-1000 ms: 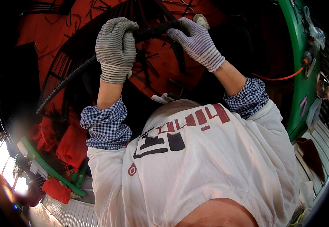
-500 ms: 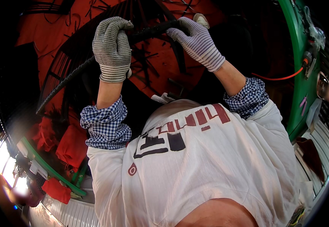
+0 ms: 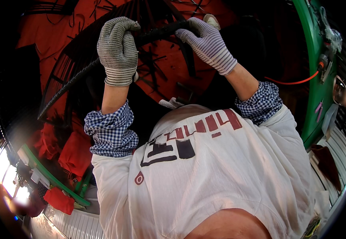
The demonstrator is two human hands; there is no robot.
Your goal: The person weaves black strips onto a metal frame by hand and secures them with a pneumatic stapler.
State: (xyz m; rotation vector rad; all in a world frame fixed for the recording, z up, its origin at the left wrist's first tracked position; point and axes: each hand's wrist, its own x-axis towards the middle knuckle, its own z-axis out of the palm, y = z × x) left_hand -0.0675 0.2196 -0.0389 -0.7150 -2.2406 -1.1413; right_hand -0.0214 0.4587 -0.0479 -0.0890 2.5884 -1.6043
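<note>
Both my hands wear striped, grey-and-white knit gloves. My left hand [image 3: 118, 51] is closed on the dark rail of a black slatted frame [image 3: 69, 85], its back toward me and its fingertips partly hidden. To the right, my right hand [image 3: 209, 44] grips the same rail's far end, thumb on the near side and fingers over the top. Between them the bumpy black rail [image 3: 161, 32] shows, looking wrapped or woven. The frame's thin bars spread away to the left, and its ridged edge runs down toward the lower left.
Black strip scraps [image 3: 153, 67] lie on the red floor covering [image 3: 173, 79]. A green curved edge [image 3: 309, 75] stands at the right, with an orange hose [image 3: 296, 83] beside it. Red cloth [image 3: 75, 153] and another green curved bar [image 3: 55, 179] are at the lower left.
</note>
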